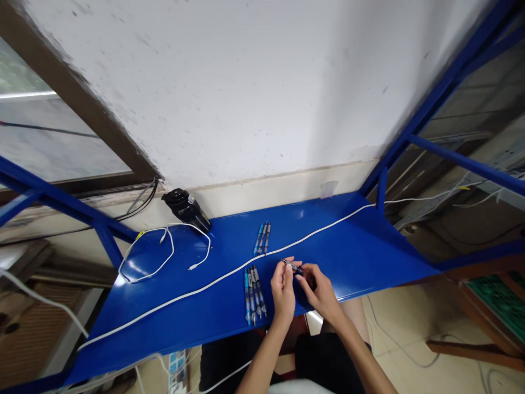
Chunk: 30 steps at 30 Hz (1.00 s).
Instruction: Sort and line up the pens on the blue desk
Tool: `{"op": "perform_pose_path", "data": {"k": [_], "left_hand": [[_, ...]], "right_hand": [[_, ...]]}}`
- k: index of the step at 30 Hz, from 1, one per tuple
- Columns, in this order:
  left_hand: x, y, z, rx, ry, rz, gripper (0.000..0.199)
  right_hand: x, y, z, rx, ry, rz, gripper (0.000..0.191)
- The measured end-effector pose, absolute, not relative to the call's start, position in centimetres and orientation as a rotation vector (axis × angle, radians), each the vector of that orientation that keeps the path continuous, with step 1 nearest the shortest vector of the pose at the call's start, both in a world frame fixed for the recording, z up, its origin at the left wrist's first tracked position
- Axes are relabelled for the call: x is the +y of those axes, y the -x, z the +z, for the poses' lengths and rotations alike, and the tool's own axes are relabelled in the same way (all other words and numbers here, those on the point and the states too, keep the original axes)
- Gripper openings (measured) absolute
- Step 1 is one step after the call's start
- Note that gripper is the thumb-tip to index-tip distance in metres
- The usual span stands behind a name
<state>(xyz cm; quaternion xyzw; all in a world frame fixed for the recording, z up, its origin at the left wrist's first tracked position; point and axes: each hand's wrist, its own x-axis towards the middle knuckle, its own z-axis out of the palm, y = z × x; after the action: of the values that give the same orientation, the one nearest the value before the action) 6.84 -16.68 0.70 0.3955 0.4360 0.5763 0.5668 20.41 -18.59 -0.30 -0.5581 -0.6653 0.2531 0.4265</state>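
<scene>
Left hand (282,293) and right hand (318,293) pinch a dark pen (293,266) above the blue tabletop (361,246); from here, a slack grip could send it rolling off.

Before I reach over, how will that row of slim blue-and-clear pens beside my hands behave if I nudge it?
The slim blue-and-clear pens look round and lie loose, so they will probably roll apart. They seem light and stiff. The glossy blue shelf may let them slide.
</scene>
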Motion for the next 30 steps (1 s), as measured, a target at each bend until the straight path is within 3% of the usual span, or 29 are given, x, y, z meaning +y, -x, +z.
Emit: {"op": "perform_pose_path", "data": {"k": [4,10,14,19,22,27,30], "left_hand": [[-16.66,-6.83,0.74,1.034,-0.939,1.367,0.044],[-16.73,-6.73,1.01,1.011,-0.972,1.338,0.042],[-16.77,-6.63,1.22,1.015,-1.023,1.347,0.038],[-16.71,-6.58,1.29,1.018,-1.042,1.337,0.038],[-16.70,-6.59,1.22,1.018,-1.041,1.335,0.039],[-16.71,-6.59,1.22,1.018,-1.046,1.318,0.039],[-16.72,-6.57,1.34,1.001,-1.070,1.324,0.037]], "right_hand": [[-18.56,-20.43,-0.40,-1.714,1.358,0.609,0.026],[-18.73,-20.52,-0.64,-1.647,1.420,0.643,0.015],[-18.75,-20.56,-0.47,-1.710,1.400,0.646,0.031],[-18.67,-20.67,-0.36,-1.663,1.406,0.703,0.021],[-18.67,-20.67,-0.36,-1.716,1.388,0.674,0.033],[-18.78,-20.64,-0.48,-1.649,1.411,0.698,0.020],[-18.75,-20.70,-0.51,-1.675,1.396,0.692,0.023]]}}
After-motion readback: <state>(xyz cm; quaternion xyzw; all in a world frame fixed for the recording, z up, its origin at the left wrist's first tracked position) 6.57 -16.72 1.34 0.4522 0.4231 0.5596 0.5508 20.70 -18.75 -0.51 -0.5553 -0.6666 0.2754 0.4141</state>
